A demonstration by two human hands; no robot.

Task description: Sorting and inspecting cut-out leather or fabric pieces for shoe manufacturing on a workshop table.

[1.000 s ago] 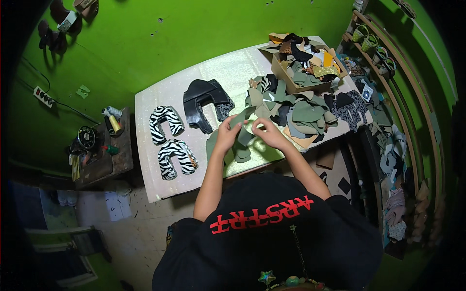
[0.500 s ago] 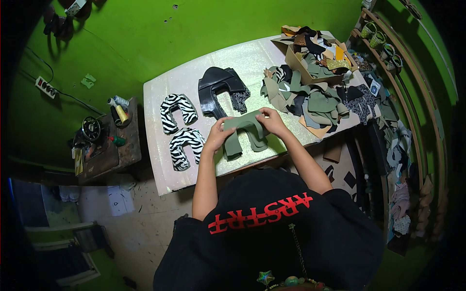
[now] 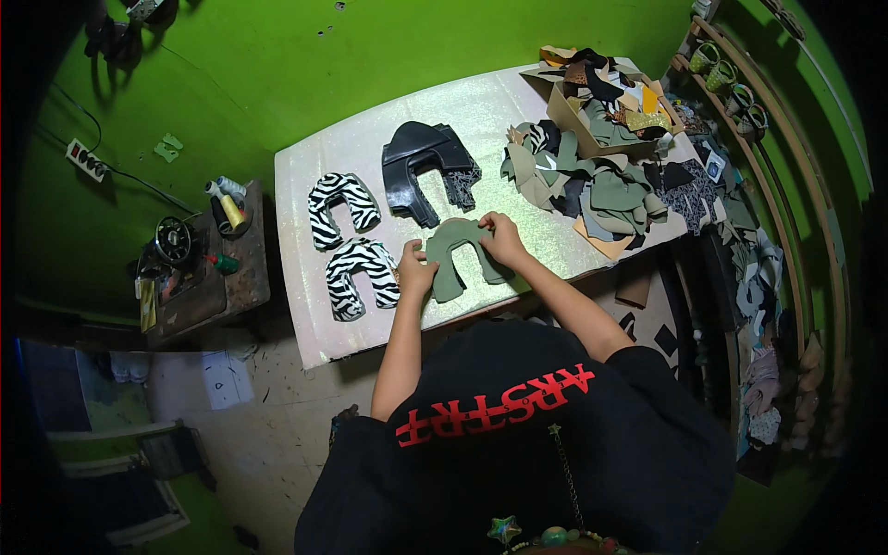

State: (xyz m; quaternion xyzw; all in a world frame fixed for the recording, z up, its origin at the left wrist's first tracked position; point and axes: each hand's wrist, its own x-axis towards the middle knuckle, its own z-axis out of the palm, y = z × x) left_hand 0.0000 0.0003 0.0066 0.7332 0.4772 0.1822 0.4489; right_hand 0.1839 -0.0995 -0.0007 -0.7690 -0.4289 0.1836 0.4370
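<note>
A stack of olive-green U-shaped fabric pieces (image 3: 446, 264) lies flat at the front of the table, its open end toward me. At its left edge, my left hand (image 3: 418, 268) has fingers and thumb apart, the thumb by the edge. The fingers of my right hand (image 3: 502, 242) are closed on the stack's upper right rim. Just beyond lie black U-shaped pieces (image 3: 416, 153) in a pile, with a patterned grey part at their right side. Left of my left hand are two stacks of zebra-striped U-shaped pieces, a nearer one (image 3: 344, 291) and a farther one (image 3: 326, 222).
A cardboard box (image 3: 575, 129) overflowing with scraps stands at the table's far right, loose green offcuts (image 3: 615, 199) heaped before it. To the left, a sewing machine table (image 3: 236, 296) holds thread spools (image 3: 225, 211). Sandals (image 3: 717, 74) hang on a rack at right.
The green stack, bent and lifted between both hands before, now lies flat on the table. My left hand has shifted slightly right and down, loosening its grip; the right hand has moved slightly left.
</note>
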